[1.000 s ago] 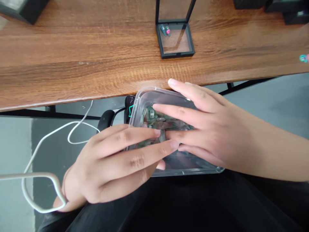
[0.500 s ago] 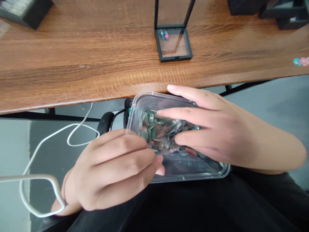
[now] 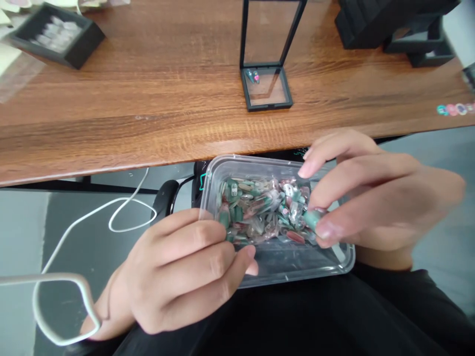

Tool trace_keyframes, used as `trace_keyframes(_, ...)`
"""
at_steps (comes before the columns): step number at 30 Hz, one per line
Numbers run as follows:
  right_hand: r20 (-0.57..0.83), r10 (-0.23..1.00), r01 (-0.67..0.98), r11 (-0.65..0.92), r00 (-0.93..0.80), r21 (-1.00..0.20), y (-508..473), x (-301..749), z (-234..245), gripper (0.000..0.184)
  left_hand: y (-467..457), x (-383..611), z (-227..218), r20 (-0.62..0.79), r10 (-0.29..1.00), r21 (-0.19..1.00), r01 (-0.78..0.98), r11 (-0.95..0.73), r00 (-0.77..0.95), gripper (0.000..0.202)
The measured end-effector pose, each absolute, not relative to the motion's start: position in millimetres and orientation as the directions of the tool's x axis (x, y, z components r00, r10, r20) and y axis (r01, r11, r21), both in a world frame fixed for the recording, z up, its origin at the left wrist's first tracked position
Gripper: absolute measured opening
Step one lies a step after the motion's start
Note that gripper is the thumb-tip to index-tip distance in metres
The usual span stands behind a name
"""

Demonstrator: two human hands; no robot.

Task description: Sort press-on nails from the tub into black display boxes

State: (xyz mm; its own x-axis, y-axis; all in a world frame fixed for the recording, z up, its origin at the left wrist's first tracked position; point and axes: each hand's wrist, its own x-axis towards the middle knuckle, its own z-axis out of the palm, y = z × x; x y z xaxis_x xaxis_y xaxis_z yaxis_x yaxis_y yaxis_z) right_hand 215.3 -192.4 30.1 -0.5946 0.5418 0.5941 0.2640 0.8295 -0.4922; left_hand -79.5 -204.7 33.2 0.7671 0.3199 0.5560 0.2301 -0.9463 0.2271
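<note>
A clear plastic container (image 3: 285, 267) rests on my lap, just below the wooden desk's front edge. It holds several small press-on nails (image 3: 260, 210) in green, pink and red. My left hand (image 3: 178, 274) grips the container's left side, fingers curled over its rim. My right hand (image 3: 363, 198) hovers over the container's right end and pinches one green press-on nail (image 3: 310, 218) between thumb and fingers.
On the wooden desk (image 3: 148, 99) stands an open black display frame (image 3: 265, 89) with two small nails in its base. A black tray (image 3: 55, 34) sits far left, black boxes (image 3: 393, 24) far right, loose nails (image 3: 454, 109) at the right edge. A white cable (image 3: 74, 232) loops at left.
My right hand stopped lying flat on the pile, lifted to the right and pinched up a green nail. My left hand's fingers drew back and curled on the container's rim.
</note>
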Motion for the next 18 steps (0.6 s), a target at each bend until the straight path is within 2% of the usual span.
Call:
trace_keyframes(3, 0.642, 0.565, 0.109, 0.788, -0.519, -0.606, -192, 212, 29, 0.018, -206, -81, 32, 0.539, 0.334, 0.233, 0.244, -0.941, 0.773, 0.011)
trace_keyframes(7, 0.565, 0.551, 0.104, 0.766, -0.614, -0.634, -192, 214, 32, 0.024, -210, -83, 31, 0.525, 0.346, 0.247, 0.250, -0.936, 0.777, 0.015)
trace_keyframes(10, 0.492, 0.542, 0.224, 0.794, -0.681, -0.565, -189, 219, 40, 0.019, -210, -85, 33, 0.532, 0.343, 0.247, 0.245, -0.937, 0.774, 0.023)
trace_keyframes(14, 0.368, 0.490, 0.317, 0.841, -0.790, -0.439, -192, 227, 54, 0.010, -212, -86, 37, 0.508, 0.363, 0.280, 0.248, -0.927, 0.781, 0.025)
trace_keyframes(18, 0.358, 0.568, 0.513, 0.823, -0.741, -0.244, -208, 229, 64, 0.015, -220, -86, 38, 0.487, 0.407, 0.267, 0.312, -0.912, 0.773, 0.031)
